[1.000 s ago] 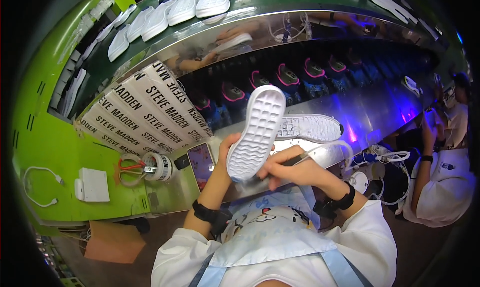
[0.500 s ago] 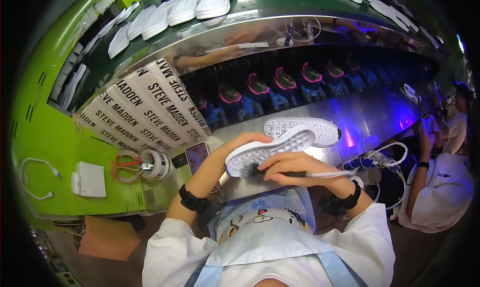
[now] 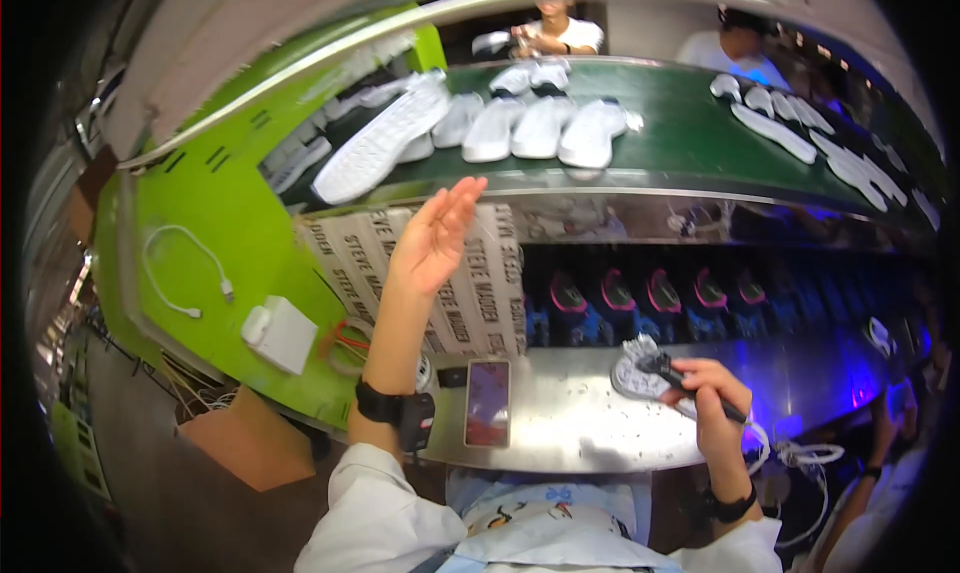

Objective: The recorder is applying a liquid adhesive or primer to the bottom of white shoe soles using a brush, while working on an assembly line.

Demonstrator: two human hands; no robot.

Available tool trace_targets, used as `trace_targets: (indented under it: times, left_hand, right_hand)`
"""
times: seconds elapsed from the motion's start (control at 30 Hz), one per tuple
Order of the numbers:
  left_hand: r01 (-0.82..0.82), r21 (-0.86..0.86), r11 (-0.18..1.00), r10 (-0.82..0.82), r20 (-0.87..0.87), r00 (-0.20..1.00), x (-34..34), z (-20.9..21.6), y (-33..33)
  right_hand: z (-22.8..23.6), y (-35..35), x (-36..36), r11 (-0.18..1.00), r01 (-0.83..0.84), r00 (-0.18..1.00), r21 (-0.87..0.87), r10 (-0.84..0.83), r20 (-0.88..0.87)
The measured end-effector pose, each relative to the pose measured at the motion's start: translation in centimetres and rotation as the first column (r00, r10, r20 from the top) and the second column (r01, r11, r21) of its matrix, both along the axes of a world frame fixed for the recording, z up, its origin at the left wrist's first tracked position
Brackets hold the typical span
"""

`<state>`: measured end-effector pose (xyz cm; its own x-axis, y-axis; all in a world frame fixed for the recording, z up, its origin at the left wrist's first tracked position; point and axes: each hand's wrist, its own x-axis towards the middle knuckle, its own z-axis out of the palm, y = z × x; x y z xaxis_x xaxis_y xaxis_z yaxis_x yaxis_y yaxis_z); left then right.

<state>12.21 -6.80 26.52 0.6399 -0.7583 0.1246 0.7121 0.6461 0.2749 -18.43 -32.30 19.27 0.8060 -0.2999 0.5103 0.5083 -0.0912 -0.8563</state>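
Observation:
My left hand [image 3: 438, 241] is raised with its fingers stretched out and nothing in it, below a long white shoe sole [image 3: 382, 143]. That sole lies at the left of the green conveyor belt [image 3: 670, 133], its treaded face showing. Lower right, my right hand [image 3: 715, 403] grips a black-handled brush [image 3: 657, 364]. The brush head is over another white sole [image 3: 630, 381] on the metal worktop [image 3: 570, 428]; whether they touch I cannot tell. Part of this sole is hidden behind the brush and hand.
Several white soles [image 3: 543, 128] line the belt. A printed carton [image 3: 500, 273] stands left of black bottles [image 3: 615, 288] with pink trim. A phone [image 3: 488, 403] lies on the worktop. Tape, a white box [image 3: 282, 335] and a cable [image 3: 160, 263] sit left. Other people are across the belt and at right.
My left hand has let go of the sole it held and moved up and forward toward the belt. The brush in my right hand has moved right, away from that sole. The view has tilted up.

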Motion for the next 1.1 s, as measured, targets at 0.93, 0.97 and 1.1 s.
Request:
trace_targets:
  times: [0.93, 0.97, 1.1]
  left_hand:
    - [0.213, -0.031, 0.977, -0.215, -0.124, 0.969, -19.7, -24.2, -4.7]
    - [0.211, 0.078, 0.974, -0.196, -0.161, 0.967, -19.3, -24.7, -4.7]
    - [0.223, -0.017, 0.975, -0.216, -0.327, 0.920, -19.1, -23.8, -5.9]
  right_hand:
    - [-7.2, 8.2, 0.5, 0.920, -0.134, 0.984, -0.369, 0.079, -0.160]
    - [-7.6, 7.8, 0.2, 0.957, -0.197, 0.966, -0.214, 0.152, -0.211]
    - [-7.7, 7.3, 0.7, 0.986, -0.113, 0.951, -0.126, 0.070, -0.302]
